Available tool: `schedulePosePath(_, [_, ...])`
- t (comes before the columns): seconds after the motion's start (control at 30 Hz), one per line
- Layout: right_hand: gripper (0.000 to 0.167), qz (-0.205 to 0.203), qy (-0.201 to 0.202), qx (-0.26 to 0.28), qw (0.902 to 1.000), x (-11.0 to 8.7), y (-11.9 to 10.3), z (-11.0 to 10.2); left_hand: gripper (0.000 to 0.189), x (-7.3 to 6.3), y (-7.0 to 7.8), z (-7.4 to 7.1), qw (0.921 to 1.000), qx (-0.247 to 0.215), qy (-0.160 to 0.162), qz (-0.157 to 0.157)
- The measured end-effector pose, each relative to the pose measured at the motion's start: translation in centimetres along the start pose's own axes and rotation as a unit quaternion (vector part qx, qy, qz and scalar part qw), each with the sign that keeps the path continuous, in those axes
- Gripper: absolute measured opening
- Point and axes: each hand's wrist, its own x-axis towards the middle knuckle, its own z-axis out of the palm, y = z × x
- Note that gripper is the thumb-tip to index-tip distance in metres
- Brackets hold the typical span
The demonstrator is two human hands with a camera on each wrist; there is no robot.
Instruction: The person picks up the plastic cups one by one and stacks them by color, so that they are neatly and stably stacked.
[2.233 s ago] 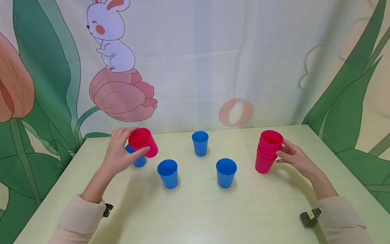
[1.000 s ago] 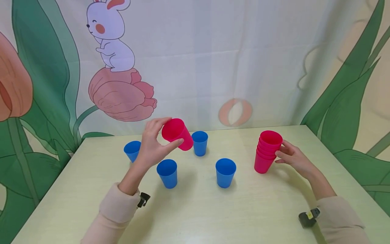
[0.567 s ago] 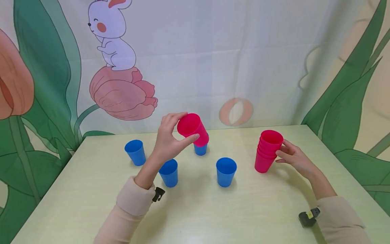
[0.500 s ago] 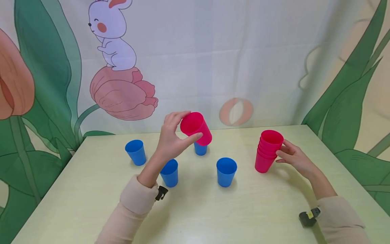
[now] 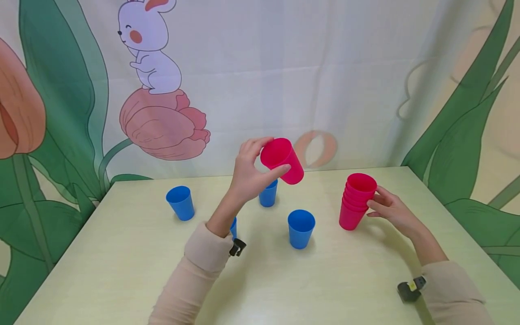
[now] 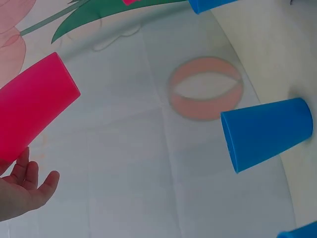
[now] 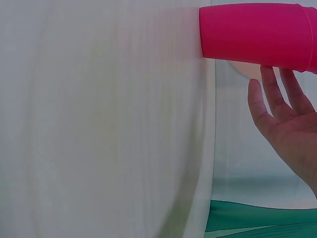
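Note:
My left hand [image 5: 251, 174] holds a single pinkish-red plastic cup [image 5: 291, 163] in the air near the back of the table, thumb in front and fingers behind. The cup tilts, its mouth facing up and left. In the left wrist view the same cup [image 6: 34, 106] lies at the left edge over the fingers. At the right, a nested stack of pinkish-red cups [image 5: 351, 214] stands upright on the table. My right hand [image 5: 393, 212] grips its right side between thumb and fingers; the right wrist view shows fingertips against the stack [image 7: 252, 37].
Blue cups stand mouth-up on the pale table [image 5: 122, 253]: one at left [image 5: 181, 205], one behind the left hand [image 5: 268, 195], one at front centre [image 5: 301, 231]. Another blue cup [image 5: 234, 228] is mostly hidden by the left forearm. A printed curtain [image 5: 227, 90] hangs behind.
My left hand has carried its red cup from above the left blue cup rightward and higher, past the back blue cup. The right hand and stack have stayed in place.

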Motion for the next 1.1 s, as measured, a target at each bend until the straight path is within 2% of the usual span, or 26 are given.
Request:
schedulePosePath(0.33, [0.060,-0.013,-0.005,0.005,0.9999,-0.2,-0.1,-0.2,0.062,1.3,-0.1,2.4,0.9992,-0.030,-0.017,-0.017])
schedulePosePath(0.7, [0.055,-0.037,-0.021,0.025,0.9988,0.1,0.2,-0.3,0.062,1.9,0.1,5.6,0.9982,-0.041,-0.043,0.002])
schedulePosePath(0.93, [0.056,-0.028,-0.020,0.023,0.9992,0.1,0.0,-0.2,0.067,2.5,0.6,7.7,0.9968,-0.008,-0.077,0.019])
schedulePosePath(1.1, [0.057,-0.025,-0.017,0.020,0.9993,0.1,0.1,-0.3,0.064,3.1,1.2,8.8,0.9966,0.001,-0.076,0.032])
